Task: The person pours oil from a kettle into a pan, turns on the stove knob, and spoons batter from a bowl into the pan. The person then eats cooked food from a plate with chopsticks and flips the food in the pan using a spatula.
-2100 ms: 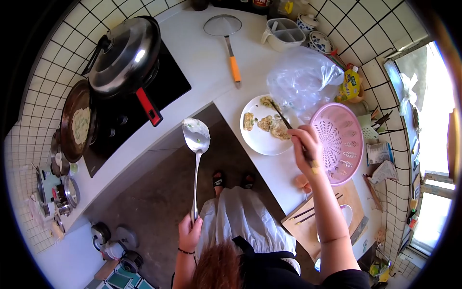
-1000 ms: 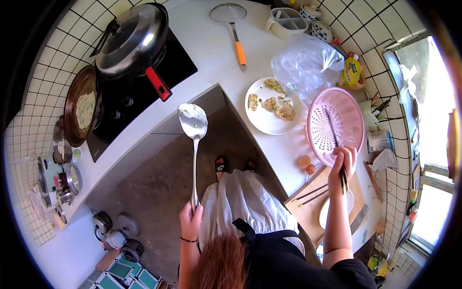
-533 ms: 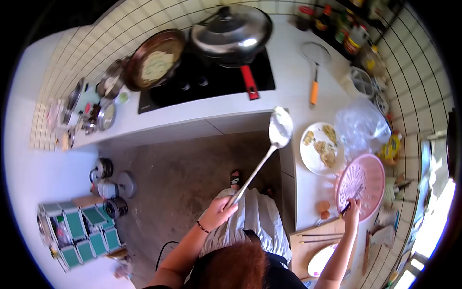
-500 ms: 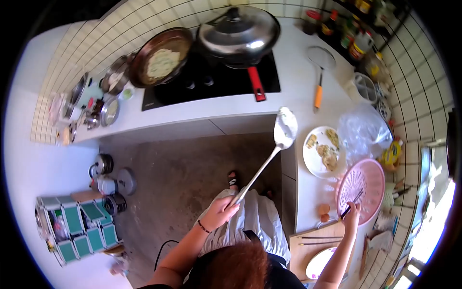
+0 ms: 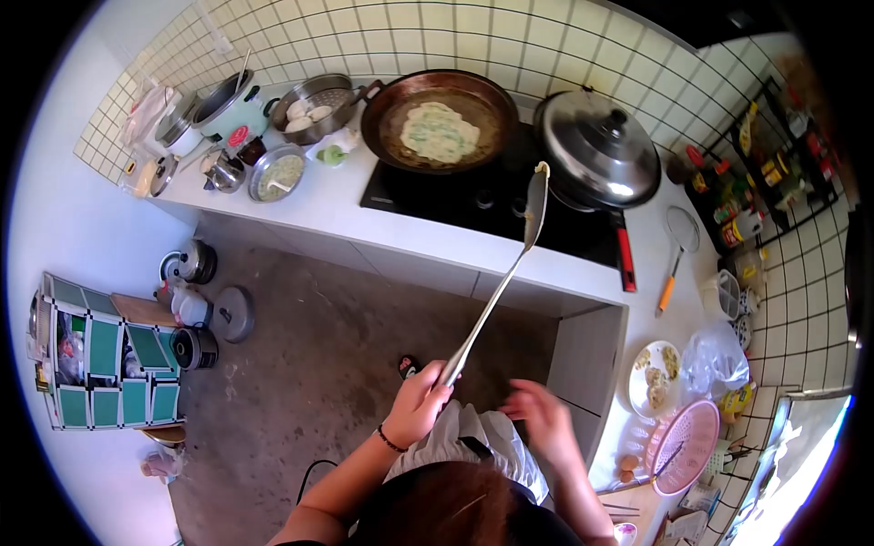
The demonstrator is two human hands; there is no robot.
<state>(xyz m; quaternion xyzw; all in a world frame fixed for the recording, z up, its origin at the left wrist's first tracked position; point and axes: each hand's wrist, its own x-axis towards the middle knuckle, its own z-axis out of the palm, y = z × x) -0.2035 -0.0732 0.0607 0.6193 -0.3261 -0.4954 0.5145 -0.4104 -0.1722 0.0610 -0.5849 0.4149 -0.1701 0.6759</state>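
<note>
My left hand (image 5: 421, 402) is closed round the handle of a metal spatula (image 5: 487, 300), whose blade is raised near the front of the cooktop (image 5: 510, 196). My right hand (image 5: 539, 414), slightly blurred, is beside my lap with its fingers apart and nothing in them. A pale pancake with green bits (image 5: 440, 133) lies in the brown pan (image 5: 501, 118) on the left side of the cooktop. Dark chopsticks (image 5: 671, 459) rest in the pink basket (image 5: 699, 435) at the right. Next to the basket, a white plate (image 5: 669, 403) holds pieces of cooked food.
A lidded pan (image 5: 592, 136) with a red handle stands right of the brown pan. An orange-handled strainer (image 5: 669, 293) lies on the counter. At the left are a steel pot (image 5: 309, 132), a bowl of batter (image 5: 278, 173) and a pale green cooker (image 5: 218, 118).
The view has turned left toward the cooktop. My right hand has let go of the chopsticks, left in the basket, and moved back toward my body. The spatula has turned edge-on.
</note>
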